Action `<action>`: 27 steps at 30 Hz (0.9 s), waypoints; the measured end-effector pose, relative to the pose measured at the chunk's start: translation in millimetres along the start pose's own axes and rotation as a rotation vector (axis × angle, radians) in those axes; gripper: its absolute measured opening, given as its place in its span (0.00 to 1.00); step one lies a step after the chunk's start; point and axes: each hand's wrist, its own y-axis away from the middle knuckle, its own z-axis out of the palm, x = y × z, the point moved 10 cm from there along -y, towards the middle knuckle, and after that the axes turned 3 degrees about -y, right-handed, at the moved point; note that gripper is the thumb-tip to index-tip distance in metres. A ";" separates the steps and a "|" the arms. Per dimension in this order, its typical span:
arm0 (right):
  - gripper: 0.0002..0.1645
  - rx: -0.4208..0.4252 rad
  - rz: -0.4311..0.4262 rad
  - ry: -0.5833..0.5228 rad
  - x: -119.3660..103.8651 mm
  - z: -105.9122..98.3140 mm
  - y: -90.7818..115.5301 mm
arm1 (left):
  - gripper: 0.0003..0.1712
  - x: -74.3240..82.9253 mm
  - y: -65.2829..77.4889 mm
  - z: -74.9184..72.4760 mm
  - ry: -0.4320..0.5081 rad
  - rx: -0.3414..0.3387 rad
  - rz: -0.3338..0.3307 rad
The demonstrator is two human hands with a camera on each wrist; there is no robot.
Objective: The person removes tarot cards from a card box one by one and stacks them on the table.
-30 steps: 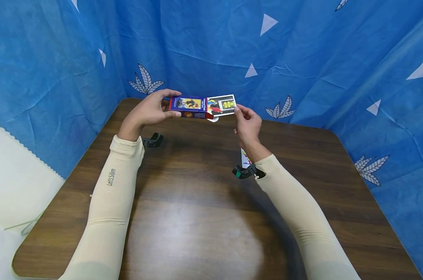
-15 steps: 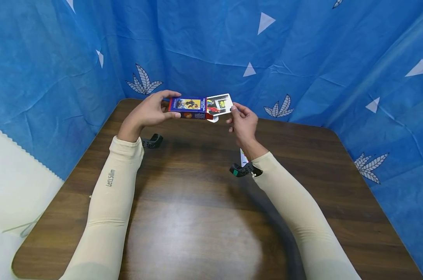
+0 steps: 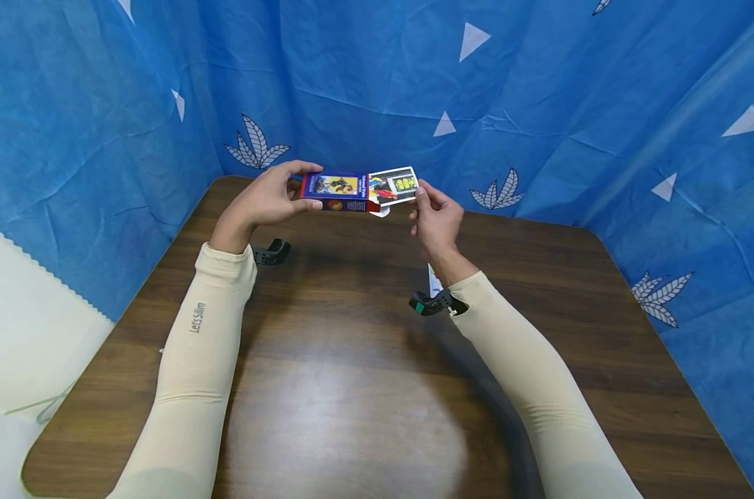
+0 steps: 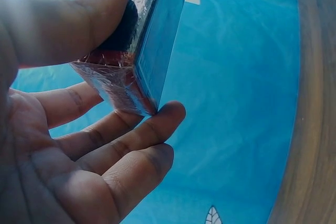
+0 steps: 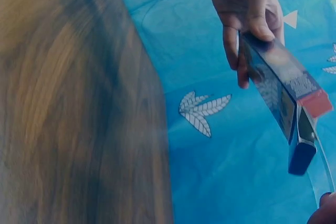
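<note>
Left hand (image 3: 267,194): grips a flat rectangular cardboard card box, blue with red edging (image 3: 333,186), by its left end. Thumb on the near narrow side, forefinger at the far edge; in the left wrist view the remaining fingers reach beneath, one fingertip against the lower corner. Box is raised off the brown wood-grain desk (image 3: 339,388), out toward the far edge, lying crosswise between the two hands, mouth turned to the right.

Right hand (image 3: 439,220): pinches the lower outer corner of a white-bordered printed paper card (image 3: 392,186) between thumb and fingers, just beyond the box mouth. Card's left end sits inside the box; the rest juts out to the right, slightly tilted up. Right hand and box stand apart, with the card spanning the gap.

Box looks: broad face carries a yellow picture panel with a figure, pale lettering along the right end. Near narrow side dark, with an orange-brown round mark and small print. Red flap (image 3: 373,206) stands out at the mouth. In the right wrist view a dark blue flap (image 5: 302,156) hangs there too. Closed end glossy and creased in the left wrist view.

Card looks: black ground, yellow round shapes, patches of red and blue nearest the box.

A second printed card (image 3: 434,283) lies on the desk, partly hidden by the right wrist.
</note>
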 end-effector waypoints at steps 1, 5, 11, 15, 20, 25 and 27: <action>0.18 0.011 -0.004 0.000 -0.6 -2.8 -1.4 | 0.38 0.4 -0.2 0.0 0.002 -0.001 0.003; 0.17 0.040 -0.011 0.011 -2.9 -16.0 -7.9 | 0.38 1.0 -0.7 -0.6 0.002 -0.001 0.005; 0.19 -0.038 -0.023 0.119 -8.1 -33.0 -17.1 | 0.38 0.3 -1.0 -0.7 -0.002 0.001 -0.004; 0.20 -0.122 0.022 0.315 -7.1 -46.0 -22.0 | 0.38 0.9 -1.6 -0.7 0.000 0.003 0.000; 0.18 -0.236 0.119 0.590 5.0 -61.6 -29.3 | 0.38 -0.2 -0.9 -2.2 -0.001 0.002 -0.007; 0.17 -0.328 0.089 0.810 13.6 -71.6 -33.9 | 0.38 -1.9 -0.5 -4.1 -0.005 0.001 -0.015; 0.17 -0.352 0.063 0.886 17.4 -75.5 -34.8 | 0.39 -2.6 -0.6 -3.8 -0.003 0.000 -0.015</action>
